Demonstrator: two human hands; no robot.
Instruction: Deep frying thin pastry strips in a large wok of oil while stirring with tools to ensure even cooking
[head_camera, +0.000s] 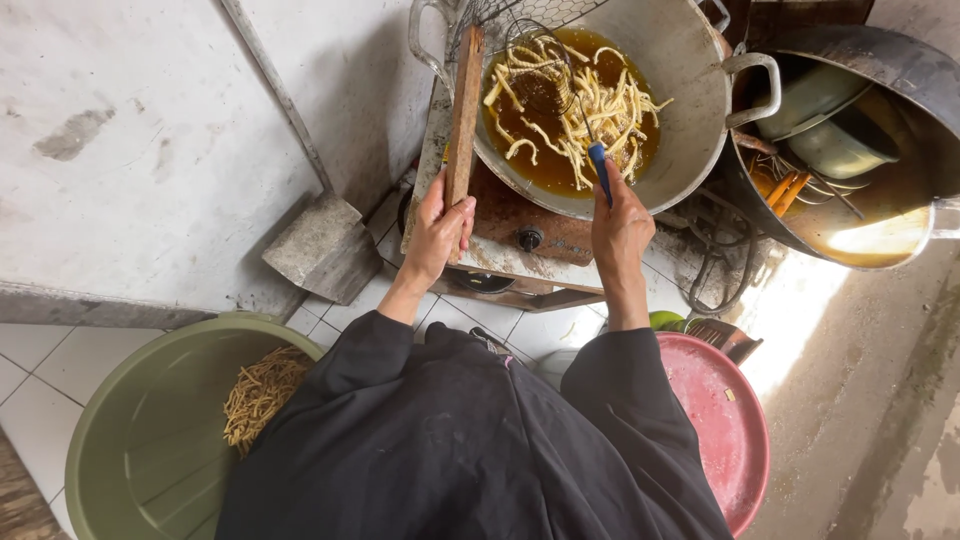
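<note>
The head view showed the left hand (437, 235) clenched around the lower end of a flat, rough wooden board (463, 115) that leaned upright against the rim of a wide, dull grey metal wok (690, 90). The right hand (620, 232) gripped the blue handle of a wire skimmer (545, 85), its mesh head lowered into amber oil among pale, thin dough strips (575, 100). The wok sat on a rusty, stained stove (520, 230) with a round black knob. A smooth green plastic basin (150, 440) at lower left held fried brown strips (260, 390). A round red lid (725, 420) lay at lower right, and a large dark pot (850, 140) stood just beside the wok.
</note>
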